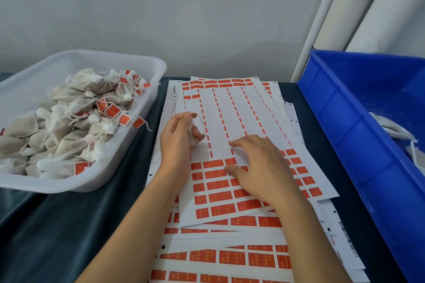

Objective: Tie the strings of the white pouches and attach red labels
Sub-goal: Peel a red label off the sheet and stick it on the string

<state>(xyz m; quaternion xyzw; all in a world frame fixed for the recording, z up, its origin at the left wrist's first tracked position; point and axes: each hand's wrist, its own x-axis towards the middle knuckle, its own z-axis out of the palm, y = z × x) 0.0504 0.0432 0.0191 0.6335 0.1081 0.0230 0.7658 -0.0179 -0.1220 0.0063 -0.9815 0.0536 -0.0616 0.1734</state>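
Note:
My left hand [178, 138] grips a small white pouch [192, 135] over the top label sheet [230, 117], with the pouch string looped up over my fingers. My right hand [259, 169] rests on the same sheet with fingers spread, thumb and fingertips on the rows of red labels [216, 185] at the sheet's near half. Most of the pouch is hidden inside my left fist. The upper part of the sheet is peeled bare, with only thin red strips left.
A clear plastic tub [147, 108] at the left holds several tied pouches with red labels. A blue crate [345, 126] at the right holds several white pouches at its far right. More label sheets [230, 257] are stacked underneath on the dark cloth. White pipes stand at the back right.

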